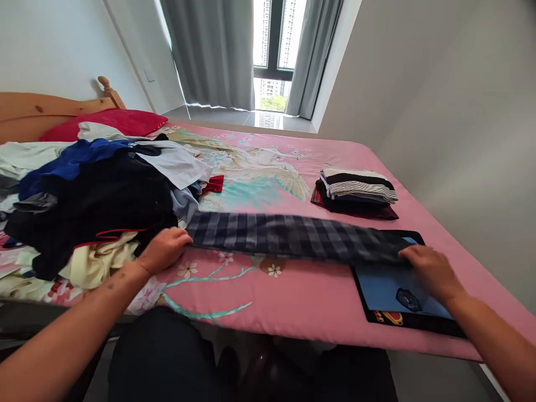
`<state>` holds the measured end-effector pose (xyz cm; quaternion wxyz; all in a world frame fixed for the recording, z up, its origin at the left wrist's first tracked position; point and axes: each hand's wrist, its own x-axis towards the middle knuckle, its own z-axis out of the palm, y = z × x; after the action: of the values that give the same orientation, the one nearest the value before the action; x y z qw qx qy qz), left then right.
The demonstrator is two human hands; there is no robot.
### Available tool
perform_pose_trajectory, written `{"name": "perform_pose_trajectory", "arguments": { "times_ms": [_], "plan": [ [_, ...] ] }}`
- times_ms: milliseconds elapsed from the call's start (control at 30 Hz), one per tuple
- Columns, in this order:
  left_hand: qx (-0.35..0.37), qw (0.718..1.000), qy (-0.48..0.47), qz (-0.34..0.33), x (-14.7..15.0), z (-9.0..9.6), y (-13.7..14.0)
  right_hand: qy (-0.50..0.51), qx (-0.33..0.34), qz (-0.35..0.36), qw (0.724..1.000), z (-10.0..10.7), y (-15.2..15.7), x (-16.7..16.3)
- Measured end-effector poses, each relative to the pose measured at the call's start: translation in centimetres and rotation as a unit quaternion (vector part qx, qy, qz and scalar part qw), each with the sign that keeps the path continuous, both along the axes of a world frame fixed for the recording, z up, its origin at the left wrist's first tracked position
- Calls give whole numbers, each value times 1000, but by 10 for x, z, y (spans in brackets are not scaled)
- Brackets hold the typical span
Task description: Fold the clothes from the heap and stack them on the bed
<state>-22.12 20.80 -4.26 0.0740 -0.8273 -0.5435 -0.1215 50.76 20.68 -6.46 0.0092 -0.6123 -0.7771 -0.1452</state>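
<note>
A dark blue-and-grey checked garment (288, 237), drawn out into a long narrow strip, spans the bed from left to right. Its left end is pinched by my left hand (167, 249), close to the heap of clothes. My right hand (433, 272) grips the other end and is slightly blurred. Under that end lie folded clothes, a blue piece with a dark badge (377, 290) on top of a black one (435, 325). Whether the checked garment is trousers or a shirt, I cannot tell.
A loose heap of clothes (113, 195) covers the bed's left side, before a red pillow (125, 118) and wooden headboard (25, 114). A folded stack (355, 190) stands at the right on the pink bedspread (285, 301). Grey curtains (209, 50) frame a window beyond.
</note>
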Motion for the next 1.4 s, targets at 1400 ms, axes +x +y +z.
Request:
{"name": "perform_pose_trajectory", "arguments": {
  "times_ms": [1400],
  "plan": [
    [-178,878,-145,420,30,-54,-19,204,-119,-63,970,-67,57,-272]
  ]
}}
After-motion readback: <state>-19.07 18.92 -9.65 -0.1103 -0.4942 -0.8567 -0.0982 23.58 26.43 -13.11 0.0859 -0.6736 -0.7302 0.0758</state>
